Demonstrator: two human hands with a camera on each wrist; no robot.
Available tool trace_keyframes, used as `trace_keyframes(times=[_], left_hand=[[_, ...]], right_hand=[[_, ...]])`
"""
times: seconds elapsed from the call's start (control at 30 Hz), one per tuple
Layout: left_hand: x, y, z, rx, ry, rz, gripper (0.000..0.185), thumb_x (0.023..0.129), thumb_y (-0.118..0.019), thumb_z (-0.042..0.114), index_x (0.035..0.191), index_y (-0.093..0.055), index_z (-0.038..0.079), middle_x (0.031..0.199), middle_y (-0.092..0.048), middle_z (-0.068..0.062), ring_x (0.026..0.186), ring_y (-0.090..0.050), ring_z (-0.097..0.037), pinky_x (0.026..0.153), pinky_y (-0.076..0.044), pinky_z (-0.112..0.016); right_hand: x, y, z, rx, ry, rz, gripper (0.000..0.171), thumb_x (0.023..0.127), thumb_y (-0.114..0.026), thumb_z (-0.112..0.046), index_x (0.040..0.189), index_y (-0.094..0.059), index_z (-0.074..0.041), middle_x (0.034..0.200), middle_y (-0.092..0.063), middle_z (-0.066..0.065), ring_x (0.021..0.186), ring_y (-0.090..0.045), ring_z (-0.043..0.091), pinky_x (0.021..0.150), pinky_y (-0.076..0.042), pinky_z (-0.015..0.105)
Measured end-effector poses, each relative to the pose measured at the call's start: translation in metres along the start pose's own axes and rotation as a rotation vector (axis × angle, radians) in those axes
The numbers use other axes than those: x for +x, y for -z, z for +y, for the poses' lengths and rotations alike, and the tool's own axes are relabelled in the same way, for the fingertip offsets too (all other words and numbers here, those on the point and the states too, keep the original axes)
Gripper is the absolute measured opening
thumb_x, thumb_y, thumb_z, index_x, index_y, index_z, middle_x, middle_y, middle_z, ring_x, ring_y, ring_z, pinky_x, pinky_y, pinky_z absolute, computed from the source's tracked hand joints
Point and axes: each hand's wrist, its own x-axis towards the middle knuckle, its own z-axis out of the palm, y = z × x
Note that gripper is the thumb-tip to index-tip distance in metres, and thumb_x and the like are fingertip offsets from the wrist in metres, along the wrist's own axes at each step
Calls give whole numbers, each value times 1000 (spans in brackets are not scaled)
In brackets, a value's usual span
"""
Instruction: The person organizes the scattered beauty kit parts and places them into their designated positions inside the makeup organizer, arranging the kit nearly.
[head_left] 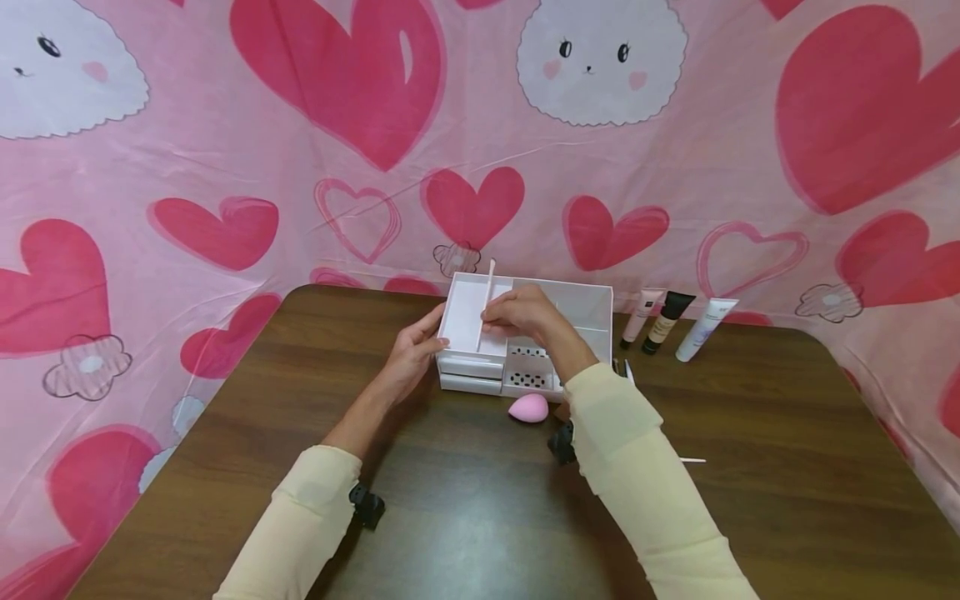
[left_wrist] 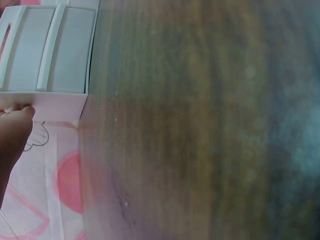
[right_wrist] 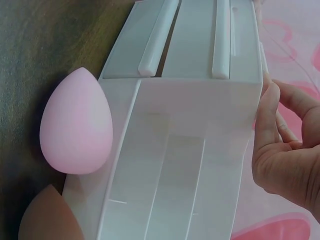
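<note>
A white desktop organizer [head_left: 471,367] with two small drawers at its front left stands at the back of the table. My right hand [head_left: 528,312] pinches a slim pale makeup brush [head_left: 491,282] over the organizer's top left section. In the right wrist view, the thumb and fingers of that hand [right_wrist: 287,150] meet beside the organizer [right_wrist: 195,100], the brush mostly hidden. My left hand [head_left: 411,350] holds the organizer's left side, thumb at the front corner. The left wrist view shows its fingers against the side wall [left_wrist: 60,106].
A pink makeup sponge [head_left: 529,408] lies before the organizer, with a brown sponge [right_wrist: 50,215] beside it. Right of the organizer stand a pink tube [head_left: 641,319], a black-capped tube [head_left: 667,323] and a white tube [head_left: 705,330]. A thin pale stick [head_left: 693,460] lies by the right sleeve.
</note>
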Motion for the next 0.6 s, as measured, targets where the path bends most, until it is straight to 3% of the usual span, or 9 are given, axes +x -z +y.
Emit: trace_keyframes(times=[0.4,0.5,0.6], left_hand=[[-2,-2,2,-14,0,-7,65,94,-38,-10,153,-13,-5,166,-10,-14,152,-11,-27,123,-10,-46],[-2,-1,2,-7,4,-4,65,94,-38,-9,154,-13,-4,166,-11,-14,152,-12,-26,123,-19,-37],[-1,-1,1,2,10,-5,65,94,-38,-9,154,-14,-3,166,-13,-13,152,-13,-26,122,-21,-35]], right_hand=[[1,-5,-3,-34,-37,11,32,85,-68,-2,115,-66,11,58,-64,-2,52,-62,3,53,-51,14],[2,-6,-3,-75,-28,17,33,84,-69,-2,114,-67,9,56,-63,-4,51,-61,2,53,-51,13],[2,-6,-3,-124,-24,26,32,83,-70,-3,113,-69,7,55,-63,-5,50,-61,1,53,-50,13]])
